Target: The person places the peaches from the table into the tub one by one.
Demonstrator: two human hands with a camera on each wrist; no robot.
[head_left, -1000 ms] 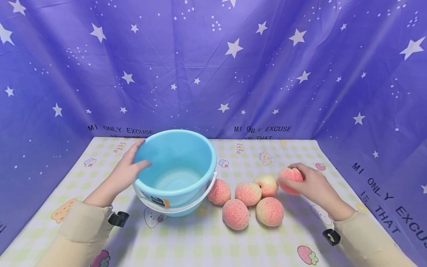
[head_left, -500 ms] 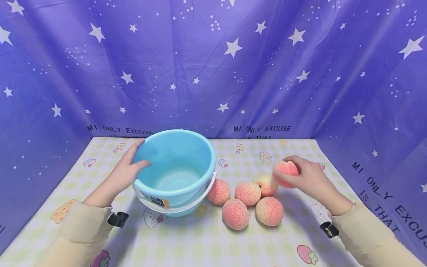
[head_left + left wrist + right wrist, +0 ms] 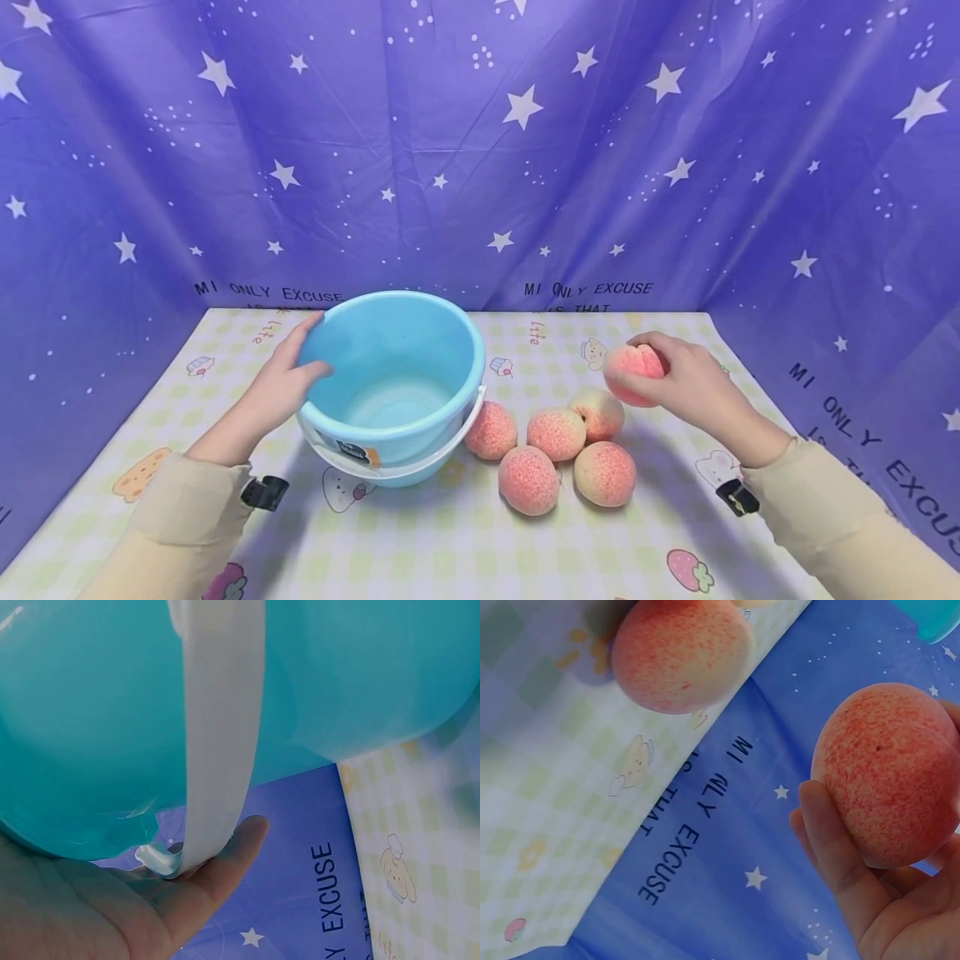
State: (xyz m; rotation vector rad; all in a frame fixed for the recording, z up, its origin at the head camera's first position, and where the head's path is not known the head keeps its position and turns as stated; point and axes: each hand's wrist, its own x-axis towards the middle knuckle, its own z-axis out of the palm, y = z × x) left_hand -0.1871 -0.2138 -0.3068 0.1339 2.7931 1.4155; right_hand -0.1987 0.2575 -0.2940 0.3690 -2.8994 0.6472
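A light-blue bucket [image 3: 405, 342] stands on the table at left centre, its white handle [image 3: 450, 450] hanging down at the front. My left hand [image 3: 272, 387] grips the bucket's left rim, thumb inside and fingers outside. In the left wrist view the fingers reach past the handle [image 3: 221, 712] along the bucket's outer wall. My right hand [image 3: 701, 387] holds a pink peach [image 3: 636, 375] above the table; in the right wrist view, fingers wrap this peach [image 3: 889, 776]. Several more peaches [image 3: 528, 481] lie close together between the bucket and my right hand.
A pale checked cloth [image 3: 420, 550] with cartoon prints covers the table. Behind and at both sides hangs a purple curtain [image 3: 450, 125] with white stars, meeting the table's back edge. The leftmost peach [image 3: 493, 431] lies right beside the bucket.
My right hand has raised its peach and carried it a little to the left, towards the bucket. The left hand, bucket and other peaches stay in place.
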